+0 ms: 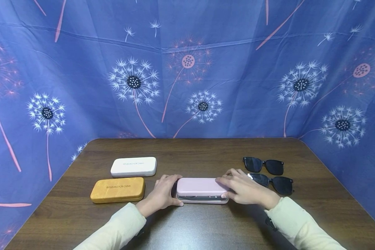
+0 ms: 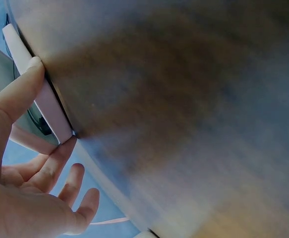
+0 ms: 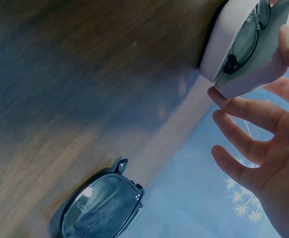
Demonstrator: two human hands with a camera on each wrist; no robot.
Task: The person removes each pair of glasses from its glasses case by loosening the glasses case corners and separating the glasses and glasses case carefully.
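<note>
A pink glasses case [image 1: 202, 186] lies on the table in front of me, its lid slightly raised. Inside it, dark-framed glasses [image 3: 246, 47] show through the gap in the right wrist view. My left hand [image 1: 162, 193] grips the case's left end; in the left wrist view its thumb [image 2: 23, 89] lies on the rim of the base, with fingertips at the corner. My right hand [image 1: 245, 187] holds the lid at the right end, thumb at the front edge and fingers over the top. Some fingers of both hands are spread off the case.
To the left lie a white glasses case [image 1: 133, 167] and a yellow glasses case [image 1: 118, 190], both closed. Two pairs of dark sunglasses, an upper pair [image 1: 274, 167] and a lower pair [image 1: 282, 185], lie beyond my right hand. A blue dandelion-print cloth [image 1: 187, 104] hangs behind the wooden table [image 1: 193, 225].
</note>
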